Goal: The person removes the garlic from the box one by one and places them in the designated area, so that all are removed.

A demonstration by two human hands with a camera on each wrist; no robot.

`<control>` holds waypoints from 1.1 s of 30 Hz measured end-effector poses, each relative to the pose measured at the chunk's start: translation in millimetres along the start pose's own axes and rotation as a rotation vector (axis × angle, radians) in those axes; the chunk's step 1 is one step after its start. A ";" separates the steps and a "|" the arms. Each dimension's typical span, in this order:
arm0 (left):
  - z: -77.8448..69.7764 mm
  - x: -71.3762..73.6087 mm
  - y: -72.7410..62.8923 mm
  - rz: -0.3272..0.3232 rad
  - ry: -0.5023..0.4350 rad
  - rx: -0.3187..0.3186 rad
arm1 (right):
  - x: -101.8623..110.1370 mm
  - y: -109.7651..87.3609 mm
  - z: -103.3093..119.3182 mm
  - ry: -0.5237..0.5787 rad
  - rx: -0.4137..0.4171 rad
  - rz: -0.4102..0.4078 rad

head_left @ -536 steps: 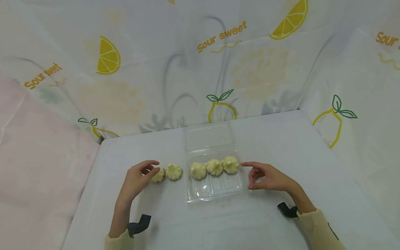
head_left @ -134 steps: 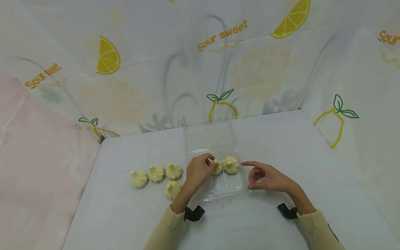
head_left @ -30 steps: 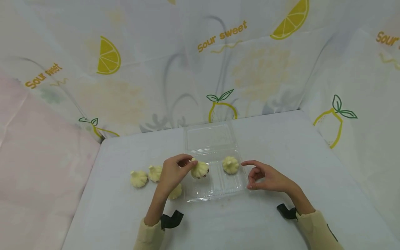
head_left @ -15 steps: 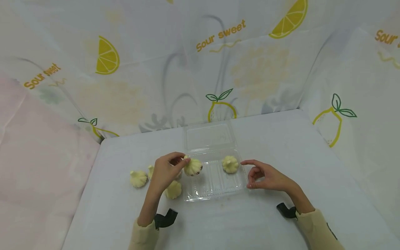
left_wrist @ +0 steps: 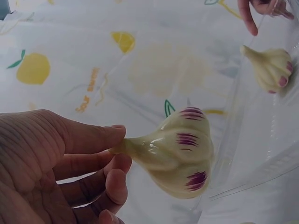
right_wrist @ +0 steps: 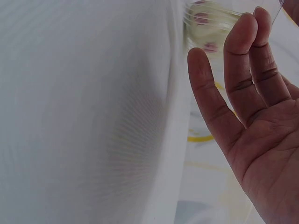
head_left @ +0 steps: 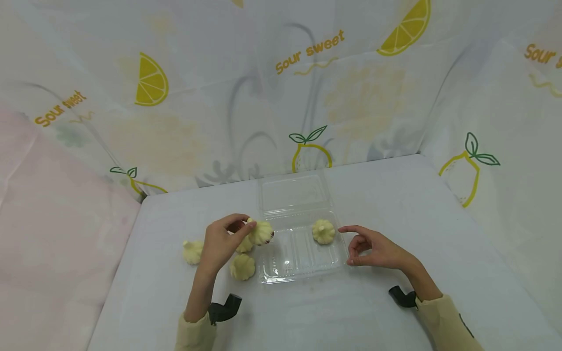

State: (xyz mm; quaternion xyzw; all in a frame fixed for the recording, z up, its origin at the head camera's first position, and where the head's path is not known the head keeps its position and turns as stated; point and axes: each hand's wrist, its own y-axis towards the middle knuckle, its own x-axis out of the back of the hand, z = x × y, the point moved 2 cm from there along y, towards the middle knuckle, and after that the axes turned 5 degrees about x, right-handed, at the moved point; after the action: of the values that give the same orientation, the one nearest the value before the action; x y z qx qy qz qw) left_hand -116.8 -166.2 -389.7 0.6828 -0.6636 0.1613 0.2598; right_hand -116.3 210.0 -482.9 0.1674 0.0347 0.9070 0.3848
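Note:
My left hand (head_left: 221,243) pinches a cream garlic bulb (head_left: 262,233) by its stem, thumb on top. The left wrist view shows purple streaks on the glossy bulb (left_wrist: 180,154), which is tilted sideways above the table at the container's left edge. One garlic bulb (head_left: 323,232) sits in the clear plastic container (head_left: 281,279), at its right. My right hand (head_left: 377,249) is at the container's right side, index fingertip and thumb at the rim. In the right wrist view the right hand's fingers (right_wrist: 240,60) are loosely extended beside the clear wall.
Garlic bulbs lie left of the container: one in front (head_left: 243,266), one at the far left (head_left: 192,251), another partly behind the held bulb (head_left: 244,245). The container's clear lid (head_left: 293,192) lies folded back. A lemon-printed cloth (head_left: 197,122) stands behind the table (head_left: 373,312).
Earlier, three bulbs stood in the container; now one does, and more lie on the table. Over the last second my left hand has carried its bulb left. My right hand stays put.

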 end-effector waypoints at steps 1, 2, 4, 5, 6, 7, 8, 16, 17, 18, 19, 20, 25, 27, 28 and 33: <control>0.8 1.1 -0.2 -0.004 0.000 0.000 | -0.1 0.0 0.2 0.004 0.001 0.001; 1.2 2.1 -0.6 -0.007 0.000 -0.003 | -0.1 0.0 0.4 0.005 0.001 0.001; 2.5 4.2 -1.5 -0.013 0.003 -0.002 | -0.2 0.0 0.6 0.007 0.000 0.000; 3.2 5.2 -2.0 -0.016 0.004 0.004 | -0.2 0.1 0.7 0.007 -0.001 -0.001; 4.5 6.0 -2.3 -0.018 0.008 0.013 | -0.2 0.0 0.8 0.005 -0.002 -0.002; 4.9 7.1 -2.9 -0.019 0.013 0.022 | -0.2 0.0 0.9 0.002 -0.001 -0.002; 5.3 8.1 -3.4 -0.023 0.020 0.030 | -0.1 0.0 1.1 -0.001 0.000 -0.003; 9.3 16.8 -7.0 -0.036 0.032 0.074 | -0.3 0.4 2.4 -0.003 0.002 -0.005; 10.0 17.6 -7.6 -0.038 0.032 0.069 | -0.3 0.4 2.4 -0.002 0.002 -0.005; 10.9 18.3 -8.1 -0.038 0.033 0.065 | -0.4 0.5 2.4 -0.001 0.002 -0.004; 12.0 19.0 -8.4 -0.040 0.036 0.063 | -0.4 0.5 2.4 0.001 0.002 -0.004; 12.8 19.8 -8.7 -0.042 0.040 0.058 | -0.4 0.4 2.4 0.002 0.003 -0.004; 16.1 23.9 -9.5 -0.061 0.053 0.042 | -0.4 0.5 2.9 0.003 0.008 -0.005; 17.5 25.5 -9.8 -0.066 0.058 0.046 | -0.4 0.4 2.9 -0.002 0.008 -0.006; 18.1 26.2 -10.1 -0.068 0.062 0.048 | -0.4 0.4 2.9 -0.005 0.008 -0.007; 20.5 29.8 -12.7 -0.069 0.083 0.060 | -0.5 0.0 1.8 -0.005 0.005 -0.007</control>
State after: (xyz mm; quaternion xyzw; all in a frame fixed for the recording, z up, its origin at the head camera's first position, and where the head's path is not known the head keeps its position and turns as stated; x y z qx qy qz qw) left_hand -104.8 -202.5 -391.3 0.7055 -0.6231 0.2003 0.2718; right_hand -115.4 209.5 -481.4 0.1704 0.0368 0.9053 0.3875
